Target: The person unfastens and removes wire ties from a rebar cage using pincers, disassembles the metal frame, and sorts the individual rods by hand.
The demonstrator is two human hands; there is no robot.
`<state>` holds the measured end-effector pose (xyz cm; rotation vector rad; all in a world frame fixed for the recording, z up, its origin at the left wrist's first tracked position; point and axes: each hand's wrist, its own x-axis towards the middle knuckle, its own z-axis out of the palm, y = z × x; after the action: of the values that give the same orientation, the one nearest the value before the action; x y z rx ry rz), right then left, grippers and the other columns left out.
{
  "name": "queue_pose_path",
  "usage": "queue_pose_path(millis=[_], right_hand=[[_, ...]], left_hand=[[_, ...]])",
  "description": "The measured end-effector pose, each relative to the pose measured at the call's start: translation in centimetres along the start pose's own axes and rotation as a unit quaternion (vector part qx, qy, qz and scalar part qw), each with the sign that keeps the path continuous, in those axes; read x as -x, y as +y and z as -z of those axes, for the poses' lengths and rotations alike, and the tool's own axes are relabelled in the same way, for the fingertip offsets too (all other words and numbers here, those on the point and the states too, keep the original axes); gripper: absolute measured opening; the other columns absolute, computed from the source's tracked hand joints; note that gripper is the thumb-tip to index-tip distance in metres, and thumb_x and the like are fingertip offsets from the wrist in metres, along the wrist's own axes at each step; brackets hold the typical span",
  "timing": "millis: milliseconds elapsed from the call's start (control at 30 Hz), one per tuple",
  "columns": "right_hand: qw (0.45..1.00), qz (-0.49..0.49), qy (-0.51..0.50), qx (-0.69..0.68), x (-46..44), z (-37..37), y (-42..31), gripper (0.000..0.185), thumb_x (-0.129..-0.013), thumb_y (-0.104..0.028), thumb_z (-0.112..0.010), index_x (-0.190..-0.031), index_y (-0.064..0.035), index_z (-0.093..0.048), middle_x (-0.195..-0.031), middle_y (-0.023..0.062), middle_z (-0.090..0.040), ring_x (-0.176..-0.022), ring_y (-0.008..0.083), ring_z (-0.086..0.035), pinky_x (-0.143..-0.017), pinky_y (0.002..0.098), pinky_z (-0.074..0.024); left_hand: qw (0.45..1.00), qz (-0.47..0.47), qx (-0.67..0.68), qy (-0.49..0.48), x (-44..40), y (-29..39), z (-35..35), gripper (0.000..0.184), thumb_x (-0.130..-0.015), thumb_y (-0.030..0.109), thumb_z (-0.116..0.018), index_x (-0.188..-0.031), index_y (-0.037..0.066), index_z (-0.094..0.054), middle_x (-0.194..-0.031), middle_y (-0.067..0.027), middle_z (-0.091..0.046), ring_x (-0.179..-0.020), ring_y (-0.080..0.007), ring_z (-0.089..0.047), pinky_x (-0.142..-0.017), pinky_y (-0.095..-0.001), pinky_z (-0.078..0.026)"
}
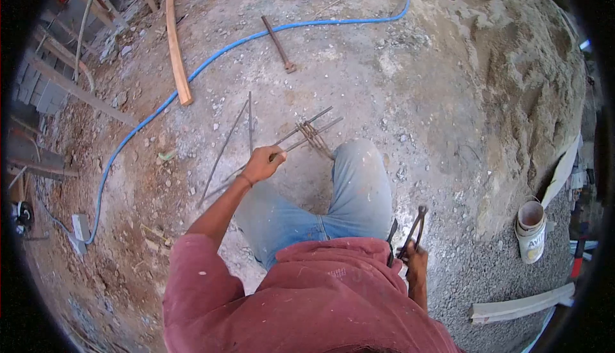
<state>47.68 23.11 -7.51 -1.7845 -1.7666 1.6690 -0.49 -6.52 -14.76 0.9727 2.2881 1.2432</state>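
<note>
My left hand (261, 164) is closed around steel rods (298, 142) that slant up and to the right, ahead of my knees. Near their far end, several thin bent metal rings (312, 136) sit around the rods, by my right knee. Beside my right hip, my right hand (415, 260) grips a pair of pincers (422, 211) by the handles, jaws pointing forward, away from the rods. Two loose rods lie on the ground just beyond my left hand, one nearly straight ahead (250, 122) and one slanting (224, 148).
A blue hose (221, 52) curves across the ground past a wooden plank (175, 45) and a rusty bar with a thick end (278, 43). At right are a sand pile (512, 65), a bucket (530, 231), gravel and a pale board (522, 303). A grey block (80, 228) lies left.
</note>
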Motion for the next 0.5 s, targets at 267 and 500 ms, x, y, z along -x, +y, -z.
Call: queue_pose_path(millis=[267, 500], right_hand=[[0.952, 0.102, -0.248, -0.149, 2.4, -4.2, -17.7, 0.053, -0.095, -0.022, -0.066, -0.137, 0.0077, -0.052, -0.104, 0.0212, -0.071, -0.086, 0.0278, -0.071, -0.08, 0.0385, -0.0581], [0.918, 0.002, -0.393, -0.056, 6.9, -3.8, -19.4, 0.061, -0.084, -0.004, -0.067, -0.14, 0.0123, -0.047, -0.11, 0.0266, -0.07, -0.089, 0.031, -0.072, -0.082, 0.0403, -0.0586]], left_hand=[[0.951, 0.147, 0.263, -0.069, 7.5, 10.4, -2.6, 0.051, -0.105, 0.048, -0.047, -0.093, 0.004, -0.07, -0.062, 0.0032, -0.044, -0.059, -0.0088, -0.043, -0.055, -0.0284, -0.037], [0.98, 0.08, 0.16, -0.091, 7.4, 13.5, -8.2, 0.033, -0.101, 0.029, -0.056, -0.092, 0.0, -0.069, -0.065, -0.0086, -0.059, -0.06, -0.0166, -0.056, -0.059, -0.034, -0.045]])
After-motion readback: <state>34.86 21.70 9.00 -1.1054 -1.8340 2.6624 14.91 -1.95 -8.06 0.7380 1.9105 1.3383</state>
